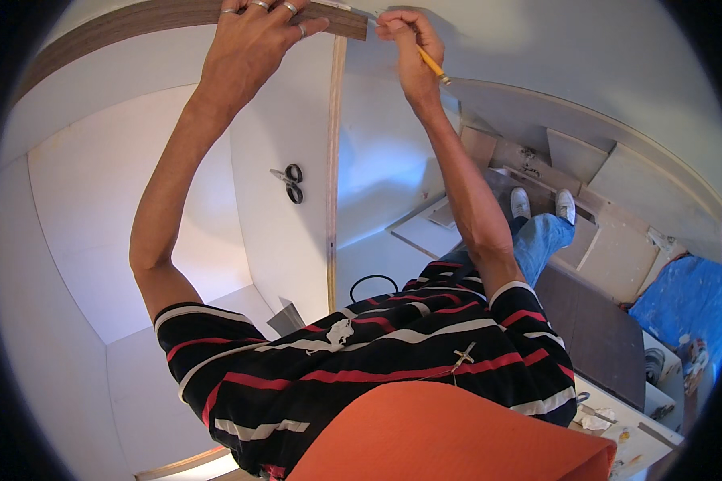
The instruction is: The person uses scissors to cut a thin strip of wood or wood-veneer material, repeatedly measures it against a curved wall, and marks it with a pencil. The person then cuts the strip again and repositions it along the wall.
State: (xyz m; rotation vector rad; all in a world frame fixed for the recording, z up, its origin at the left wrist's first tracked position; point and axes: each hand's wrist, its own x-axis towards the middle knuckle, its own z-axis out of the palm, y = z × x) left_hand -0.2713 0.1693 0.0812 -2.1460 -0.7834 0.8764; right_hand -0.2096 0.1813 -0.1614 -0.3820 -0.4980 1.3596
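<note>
The left hand (pixel 253 40) presses flat, fingers spread, on the wood strip (pixel 136 20) atop the upright plywood edge (pixel 334 176). The right hand (pixel 405 40) pinches a yellow pencil (pixel 431 64) at the strip's end. Hold the strip firm and mark lightly; scissors (pixel 291 183) hang nearby.

Bright, even light fills the view, washing the white cabinet panels (pixel 136 200) almost featureless (mild glare toward the left). Soft shadows trail the raised arms. Fisheye bending curves straight edges near the black rim; the centre stays sharp.
</note>
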